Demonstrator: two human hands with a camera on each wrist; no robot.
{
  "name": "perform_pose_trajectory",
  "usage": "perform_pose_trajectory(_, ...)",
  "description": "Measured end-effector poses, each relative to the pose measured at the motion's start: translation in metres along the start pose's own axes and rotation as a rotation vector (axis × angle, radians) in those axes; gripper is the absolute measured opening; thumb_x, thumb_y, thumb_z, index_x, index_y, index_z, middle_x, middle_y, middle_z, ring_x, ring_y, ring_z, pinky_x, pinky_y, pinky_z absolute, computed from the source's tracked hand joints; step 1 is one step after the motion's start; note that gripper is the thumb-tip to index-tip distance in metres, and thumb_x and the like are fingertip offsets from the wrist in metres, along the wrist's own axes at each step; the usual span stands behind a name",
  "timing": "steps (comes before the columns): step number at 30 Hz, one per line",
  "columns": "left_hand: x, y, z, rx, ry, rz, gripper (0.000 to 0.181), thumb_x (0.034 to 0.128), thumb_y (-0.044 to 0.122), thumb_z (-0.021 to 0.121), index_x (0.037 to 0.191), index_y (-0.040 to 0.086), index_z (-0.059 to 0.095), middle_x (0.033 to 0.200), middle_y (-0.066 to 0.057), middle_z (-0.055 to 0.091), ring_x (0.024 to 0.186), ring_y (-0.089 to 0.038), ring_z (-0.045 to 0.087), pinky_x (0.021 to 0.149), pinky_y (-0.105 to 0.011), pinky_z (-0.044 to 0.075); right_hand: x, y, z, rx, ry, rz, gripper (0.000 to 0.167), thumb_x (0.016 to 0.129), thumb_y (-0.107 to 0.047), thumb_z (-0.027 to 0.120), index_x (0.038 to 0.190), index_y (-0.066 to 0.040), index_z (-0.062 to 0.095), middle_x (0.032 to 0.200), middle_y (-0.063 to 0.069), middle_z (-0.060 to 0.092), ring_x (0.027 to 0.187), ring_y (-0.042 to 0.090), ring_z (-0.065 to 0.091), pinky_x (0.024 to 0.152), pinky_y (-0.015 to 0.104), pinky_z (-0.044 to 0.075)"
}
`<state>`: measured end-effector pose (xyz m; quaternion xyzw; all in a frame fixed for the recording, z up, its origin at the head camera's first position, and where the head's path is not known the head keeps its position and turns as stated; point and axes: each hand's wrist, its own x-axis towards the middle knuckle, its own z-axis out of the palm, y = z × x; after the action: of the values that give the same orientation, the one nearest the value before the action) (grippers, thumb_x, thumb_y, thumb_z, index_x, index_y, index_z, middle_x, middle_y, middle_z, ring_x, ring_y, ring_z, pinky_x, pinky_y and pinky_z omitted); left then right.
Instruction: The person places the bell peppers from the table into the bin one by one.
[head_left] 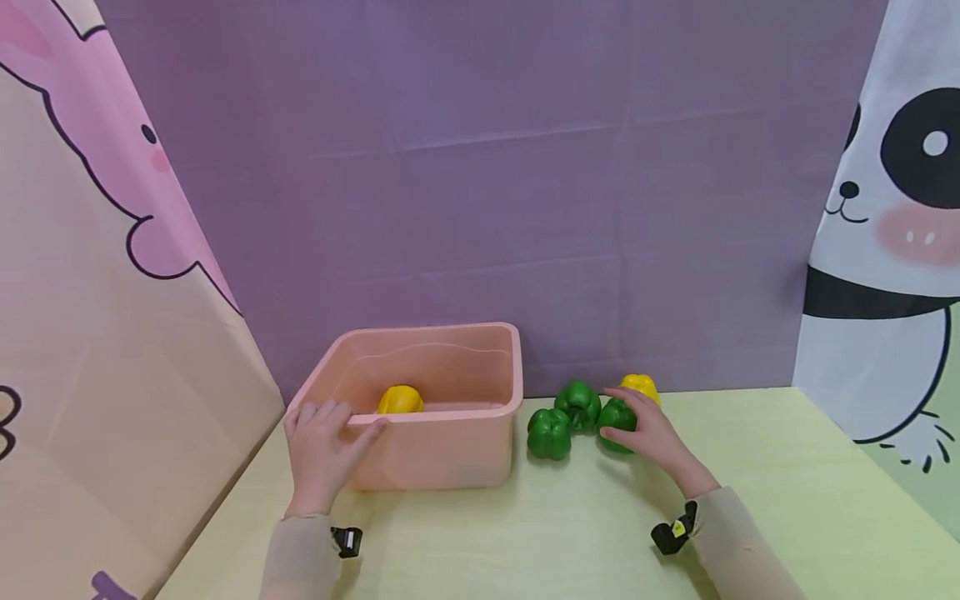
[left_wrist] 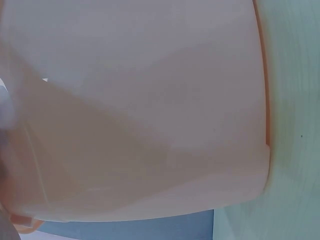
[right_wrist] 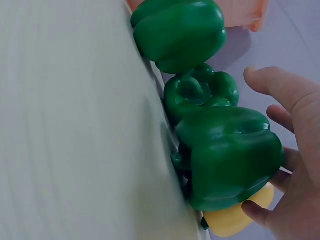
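A pink plastic bin (head_left: 438, 454) stands on the table with a yellow bell pepper (head_left: 401, 400) inside. My left hand (head_left: 321, 454) grips its front-left rim, fingers over the edge and thumb along the front. The bin's wall (left_wrist: 150, 115) fills most of the left wrist view. To the right of the bin, my right hand (head_left: 658, 435) is around a green bell pepper (head_left: 615, 423) with fingers spread. In the right wrist view, the thumb stands apart from this green pepper (right_wrist: 232, 155), while some fingers pass behind it.
Two more green peppers, one in front (head_left: 549, 434) and one behind (head_left: 577, 405), sit between the bin and my right hand. Another yellow pepper (head_left: 641, 385) lies behind that hand. A purple cloth (head_left: 465, 183) hangs at the table's (head_left: 585, 542) back edge; printed cloths flank both sides.
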<state>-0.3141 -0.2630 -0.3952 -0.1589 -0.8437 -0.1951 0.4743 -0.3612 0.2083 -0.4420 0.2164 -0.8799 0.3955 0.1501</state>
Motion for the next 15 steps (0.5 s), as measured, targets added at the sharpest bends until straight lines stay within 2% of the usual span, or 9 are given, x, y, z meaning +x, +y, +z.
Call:
perform_pose_trajectory(4,0.0004,-0.0014,-0.0001,0.003,-0.003,-0.004,0.038,0.0708,0.044,0.079,0.075,0.011,0.058,0.072,-0.002,0.054,0.073,-0.025,0.04,0.088,-0.054,0.024,-0.0001,-0.0011,0.0021,-0.026,0.003,0.012,0.058,0.082,-0.017,0.077,0.133,-0.001,0.053,0.138,0.026,0.045,0.126,0.047,0.041,0.099,0.063,0.033)
perform_pose_trajectory(9,0.0001,-0.0023,-0.0001,0.007,-0.013,0.004,0.04,0.0724,0.047,0.078,0.073,0.012,0.057,0.072,-0.001,0.052,0.073,-0.025,0.04,0.087,-0.054,0.024,-0.0026,-0.0022,0.0052,-0.057,-0.011,0.029,0.045,0.081,-0.017,0.079,0.121,-0.004,0.064,0.129,0.025,0.046,0.11,0.043,0.05,0.086,0.056,0.046)
perform_pose_trajectory(15,-0.001,-0.0025,-0.0001,0.016,-0.02,0.003,0.042,0.073,0.049,0.077,0.073,0.013,0.056,0.072,0.0,0.052,0.072,-0.025,0.039,0.086,-0.052,0.024,-0.0048,0.0018,0.0086,-0.042,-0.044,0.04,0.039,0.079,-0.024,0.081,0.113,-0.009,0.067,0.12,0.016,0.053,0.1,0.031,0.053,0.08,0.045,0.047)
